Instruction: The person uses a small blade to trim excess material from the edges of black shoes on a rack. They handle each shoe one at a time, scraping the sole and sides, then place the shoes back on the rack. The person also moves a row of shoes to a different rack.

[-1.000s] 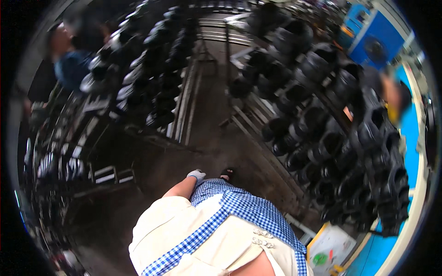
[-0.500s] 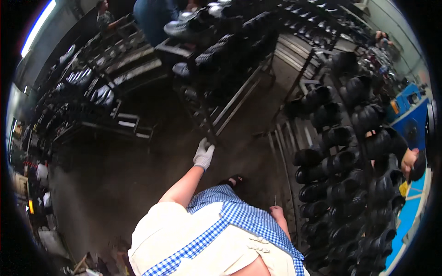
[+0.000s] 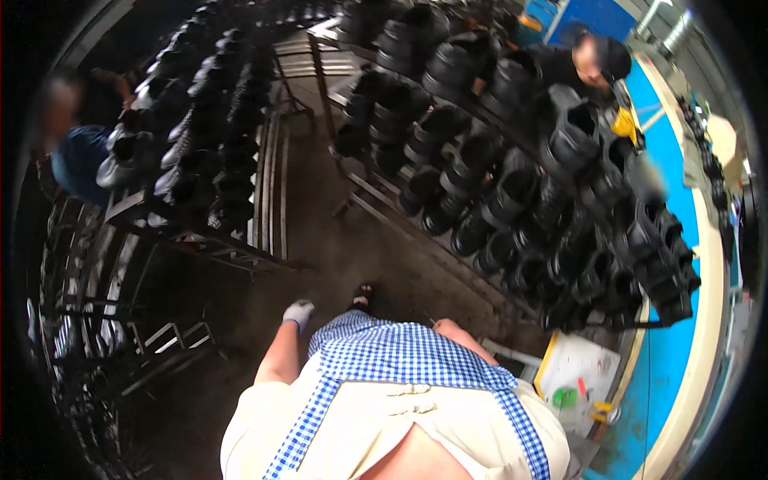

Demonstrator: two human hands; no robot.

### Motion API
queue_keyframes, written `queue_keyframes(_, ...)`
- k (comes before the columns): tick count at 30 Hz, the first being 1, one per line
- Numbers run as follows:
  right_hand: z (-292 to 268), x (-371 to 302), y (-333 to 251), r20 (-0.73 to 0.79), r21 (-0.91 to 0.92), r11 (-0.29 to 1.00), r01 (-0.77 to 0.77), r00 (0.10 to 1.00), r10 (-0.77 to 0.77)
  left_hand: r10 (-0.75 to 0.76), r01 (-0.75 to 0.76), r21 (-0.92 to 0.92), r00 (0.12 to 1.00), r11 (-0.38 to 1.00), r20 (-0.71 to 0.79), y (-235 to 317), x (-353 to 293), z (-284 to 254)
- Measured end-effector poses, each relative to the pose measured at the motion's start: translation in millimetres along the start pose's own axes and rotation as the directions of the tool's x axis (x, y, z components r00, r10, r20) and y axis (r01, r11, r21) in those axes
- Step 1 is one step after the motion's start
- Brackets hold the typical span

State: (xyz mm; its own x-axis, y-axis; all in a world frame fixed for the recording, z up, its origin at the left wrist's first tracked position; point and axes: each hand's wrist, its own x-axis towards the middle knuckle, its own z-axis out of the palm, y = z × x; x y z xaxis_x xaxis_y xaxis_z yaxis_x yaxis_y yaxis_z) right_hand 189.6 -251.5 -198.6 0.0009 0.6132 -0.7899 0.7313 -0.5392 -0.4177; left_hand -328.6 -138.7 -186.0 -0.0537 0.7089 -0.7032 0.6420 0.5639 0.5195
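Note:
My left hand [image 3: 299, 312], in a white glove, hangs low ahead of my body. Its fingers look loosely apart, with nothing visible in them. My bare right hand [image 3: 450, 328] is at the front of my blue-checked apron [image 3: 400, 356], its fingers closed. A thin, pale tip pokes out of it, too small to name. Neither hand touches the racks. Nearest to the right hand is a rack of black shoes [image 3: 512, 192], in slanted rows. Farther off to the left stands another rack of shoes [image 3: 192, 136], some with greyish toes.
One person [image 3: 80, 152] is behind the left rack, another [image 3: 592, 64] behind the right one. A dark floor aisle [image 3: 312, 216] runs between the racks. At the right is a long blue-topped bench [image 3: 680, 320]; beside it, a white board [image 3: 580, 368] holds small coloured things.
My view has turned right, so the shoe racks sit farther left and closer. My left hand has drawn back from the end of a rack towards my body. My right hand stays low and closed.

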Motion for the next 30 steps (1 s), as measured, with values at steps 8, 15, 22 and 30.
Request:
queue_keyframes(8, 12, -43, 32, -0.137, 0.325, 0.907, -0.268, 0.936, 0.325, 0.424, -0.425, 0.001, 0.905, 0.905, -0.039, 216, -2, -20)
queue_keyframes(15, 41, -33, 24, -0.2, 0.403, 0.886, -0.232, 0.922, 0.332, 0.723, -0.713, 0.123, 0.681, 0.69, -0.114, 428, 35, -19)
queue_keyframes(22, 19, -30, -34, -0.279, 0.361, 0.932, -0.011, 0.953, 0.12, 0.851, -0.479, 0.86, 0.513, 0.175, 0.112, 492, 120, -5)
queue_keyframes(30, -72, -51, -161, -0.136, 0.775, 0.597, 0.21, 0.977, -0.166, 0.813, -0.727, 0.498, 0.577, 0.472, 0.073, 446, 39, -35)
